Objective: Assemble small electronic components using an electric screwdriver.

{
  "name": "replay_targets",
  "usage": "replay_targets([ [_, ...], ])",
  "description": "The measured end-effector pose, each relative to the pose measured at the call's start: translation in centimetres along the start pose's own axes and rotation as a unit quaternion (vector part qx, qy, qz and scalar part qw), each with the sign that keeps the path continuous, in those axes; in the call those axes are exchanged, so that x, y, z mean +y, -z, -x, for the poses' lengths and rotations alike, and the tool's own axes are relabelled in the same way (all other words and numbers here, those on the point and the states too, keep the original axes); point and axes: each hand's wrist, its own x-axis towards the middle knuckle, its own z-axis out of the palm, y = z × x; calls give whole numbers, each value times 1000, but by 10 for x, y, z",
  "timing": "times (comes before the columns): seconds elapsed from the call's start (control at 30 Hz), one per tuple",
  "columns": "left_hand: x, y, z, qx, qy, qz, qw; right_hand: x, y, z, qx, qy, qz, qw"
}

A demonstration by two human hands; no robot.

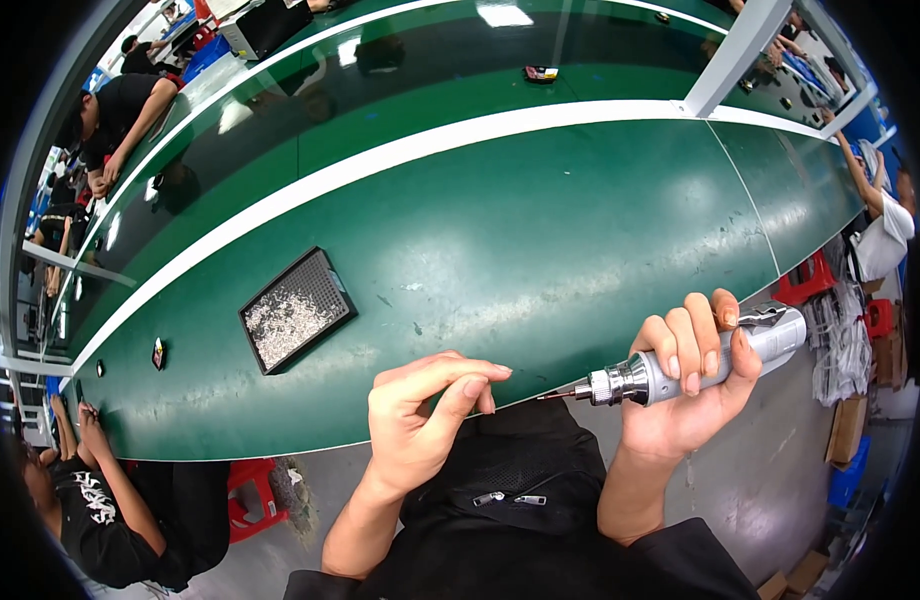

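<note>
My right hand is wrapped round a silver electric screwdriver, held level over the table's near edge with its thin bit pointing left. Just left of that bit tip is my left hand, its thumb and forefinger pinched together. Whatever may be between those fingertips is too small to make out. Ahead and to the left, a black tray lies on the green table. Many tiny silvery pieces, which look like screws, are heaped over most of its perforated bottom.
Beyond a white rail runs a glossy green conveyor belt carrying a small black-and-red part. A similar small part lies farther left on the table. A seated person works at the left; a grey post stands at the far right.
</note>
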Motion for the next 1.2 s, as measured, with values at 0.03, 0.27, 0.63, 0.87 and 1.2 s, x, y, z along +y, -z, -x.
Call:
replay_targets([
  [0.03,0,0,-1,-4,-12,-15,1000,-1,0,0,-1,0,0,1000],
  [0.27,5,-1,0,6,-2,-3,1000,0,1,0,0,-5,-8,1000],
  [0.63,9,11,6,-25,-59,11,998,1,-1,2,20,-4,-5,1000],
  [0.87,16,61,89,-47,-17,-251,967,-13,3,-2,15,-9,-4,1000],
  [1.2,-113,147,262,111,599,-185,771,-15,10,-6,15,-36,-27,999],
])
